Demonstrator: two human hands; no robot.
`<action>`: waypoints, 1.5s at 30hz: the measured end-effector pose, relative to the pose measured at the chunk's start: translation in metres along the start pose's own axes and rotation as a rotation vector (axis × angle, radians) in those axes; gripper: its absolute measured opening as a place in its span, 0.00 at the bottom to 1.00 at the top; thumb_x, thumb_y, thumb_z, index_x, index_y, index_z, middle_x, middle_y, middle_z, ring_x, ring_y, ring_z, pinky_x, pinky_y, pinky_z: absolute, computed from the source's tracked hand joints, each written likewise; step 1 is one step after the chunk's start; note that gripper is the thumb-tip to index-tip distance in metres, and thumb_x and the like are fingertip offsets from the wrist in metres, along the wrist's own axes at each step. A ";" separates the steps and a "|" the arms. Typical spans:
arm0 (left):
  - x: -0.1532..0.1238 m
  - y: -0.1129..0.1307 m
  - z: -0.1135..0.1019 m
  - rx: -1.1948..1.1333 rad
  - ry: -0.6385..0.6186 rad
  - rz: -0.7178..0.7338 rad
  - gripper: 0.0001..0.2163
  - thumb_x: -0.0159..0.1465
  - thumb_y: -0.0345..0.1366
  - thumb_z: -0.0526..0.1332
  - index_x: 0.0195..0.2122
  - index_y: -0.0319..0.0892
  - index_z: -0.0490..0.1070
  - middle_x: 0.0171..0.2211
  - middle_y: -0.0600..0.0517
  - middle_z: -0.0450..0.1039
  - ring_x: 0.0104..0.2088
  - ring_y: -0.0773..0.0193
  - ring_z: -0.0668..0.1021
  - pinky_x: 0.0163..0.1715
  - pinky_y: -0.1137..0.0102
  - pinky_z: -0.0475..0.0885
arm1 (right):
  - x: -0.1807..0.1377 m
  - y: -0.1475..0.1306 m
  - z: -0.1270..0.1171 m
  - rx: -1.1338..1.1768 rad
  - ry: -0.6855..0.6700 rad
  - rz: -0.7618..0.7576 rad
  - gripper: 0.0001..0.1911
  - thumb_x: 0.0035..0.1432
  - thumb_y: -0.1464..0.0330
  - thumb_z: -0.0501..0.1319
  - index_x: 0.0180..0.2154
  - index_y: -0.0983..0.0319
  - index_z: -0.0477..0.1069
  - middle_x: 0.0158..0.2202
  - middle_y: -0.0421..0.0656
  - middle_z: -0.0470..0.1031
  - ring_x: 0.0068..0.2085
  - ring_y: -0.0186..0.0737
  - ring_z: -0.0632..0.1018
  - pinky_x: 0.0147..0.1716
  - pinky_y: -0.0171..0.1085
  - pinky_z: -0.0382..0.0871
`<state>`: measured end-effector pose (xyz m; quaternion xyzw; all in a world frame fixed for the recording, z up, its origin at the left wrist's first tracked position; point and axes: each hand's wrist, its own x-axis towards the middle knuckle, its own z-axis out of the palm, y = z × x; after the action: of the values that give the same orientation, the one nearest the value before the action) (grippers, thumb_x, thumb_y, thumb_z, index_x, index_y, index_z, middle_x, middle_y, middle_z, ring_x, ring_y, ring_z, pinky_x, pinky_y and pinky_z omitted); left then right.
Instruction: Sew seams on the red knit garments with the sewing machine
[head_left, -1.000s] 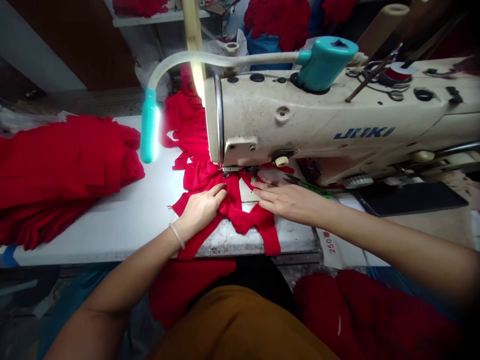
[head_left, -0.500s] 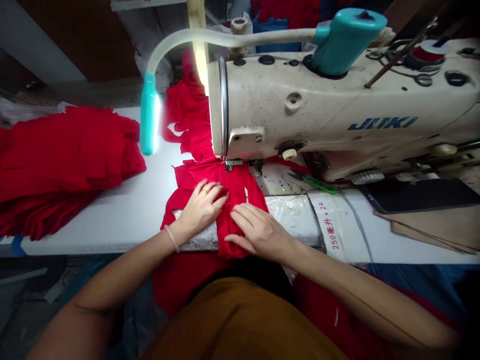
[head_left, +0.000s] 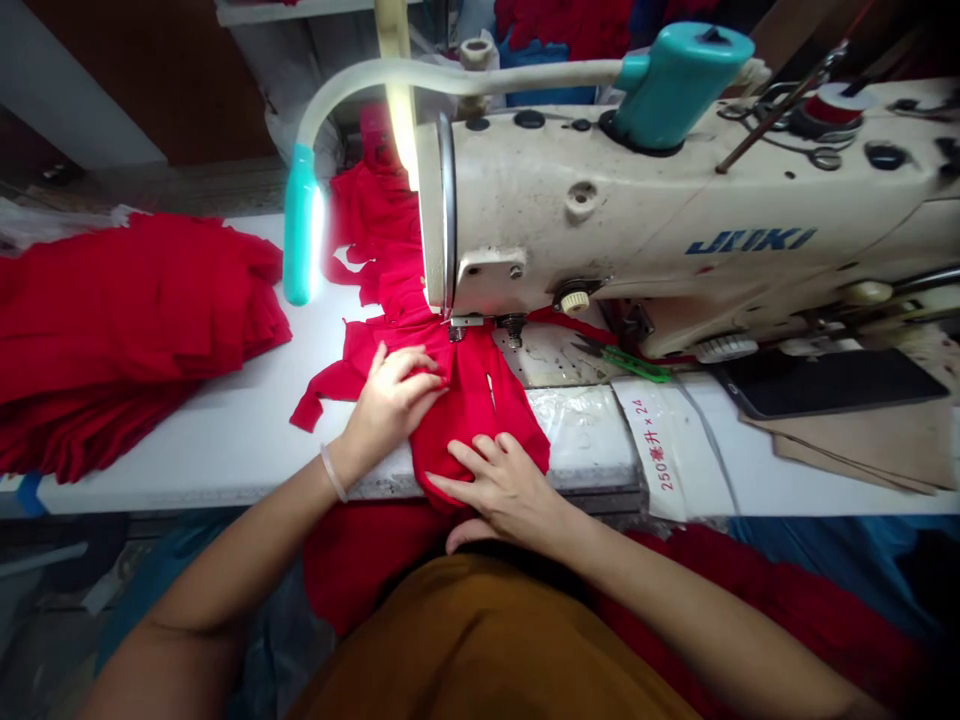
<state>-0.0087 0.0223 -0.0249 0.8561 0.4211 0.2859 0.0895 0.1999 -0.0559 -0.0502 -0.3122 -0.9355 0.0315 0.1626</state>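
Fingers spread loosely, my left hand (head_left: 394, 398) and right hand (head_left: 511, 490) steady red cloth (head_left: 476, 395) at the machine (head_left: 637, 225). Seemingly light and limp, it likely handles best held flat near its edges.

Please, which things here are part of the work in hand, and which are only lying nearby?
In use, it seems:
red fabric, touched by left hand and right hand
sewing machine above it
lit lamp

Apparently lying about:
green-handled snips
dark phone-like device
brown sheets
white printed sheet
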 end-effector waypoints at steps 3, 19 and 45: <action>-0.011 0.012 0.006 0.077 -0.093 0.134 0.11 0.72 0.35 0.55 0.39 0.40 0.77 0.35 0.48 0.76 0.36 0.63 0.78 0.39 0.67 0.73 | 0.001 -0.001 0.003 -0.047 -0.018 -0.003 0.41 0.48 0.34 0.57 0.57 0.50 0.73 0.53 0.50 0.74 0.44 0.48 0.69 0.39 0.44 0.61; -0.024 0.013 0.015 0.106 -0.191 0.139 0.13 0.73 0.35 0.53 0.47 0.42 0.78 0.39 0.48 0.78 0.36 0.65 0.79 0.34 0.71 0.73 | -0.008 -0.005 0.009 -0.089 -0.031 -0.040 0.42 0.48 0.37 0.62 0.60 0.51 0.70 0.54 0.49 0.74 0.50 0.52 0.69 0.42 0.46 0.64; 0.031 -0.034 0.009 0.409 -0.335 0.205 0.16 0.71 0.30 0.52 0.54 0.45 0.75 0.60 0.47 0.71 0.43 0.58 0.77 0.39 0.65 0.67 | 0.023 0.025 0.010 -0.154 0.163 0.078 0.34 0.61 0.48 0.60 0.54 0.71 0.73 0.52 0.59 0.75 0.54 0.56 0.73 0.54 0.49 0.68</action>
<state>-0.0110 0.0683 -0.0331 0.9299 0.3605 0.0569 -0.0463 0.1932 -0.0216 -0.0573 -0.3615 -0.9059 -0.0596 0.2122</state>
